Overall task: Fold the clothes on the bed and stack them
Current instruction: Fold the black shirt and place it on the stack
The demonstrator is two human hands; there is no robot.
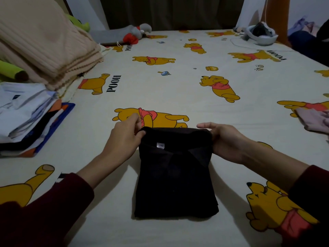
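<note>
We see the black shirt (175, 175) lying mid-bed on the printed sheet (178, 82), close to us, already folded into a narrow packet. Left hand (124, 138) pinches the far left corner; right hand (226, 141) grasps the far right corner, fingers curled under the edge. Both hold cloth, neither is free.

Handling, our guess: light, soft, limp knit, not slippery or fragile. It sags unless supported, layers slide apart if lifted by one point. Best taken at the two far corners as now, or with flat palms under the whole packet for carrying.

Orientation: long axis runs away from us, near edge to far edge. Collar end with the small white label (160, 145) points away from us, hem side nearest.

Folded pile (26, 111) sits at left on the bed, well apart from the shirt; a pinkish garment (315, 120) lies at right edge, not yet folded, we judge.
</note>
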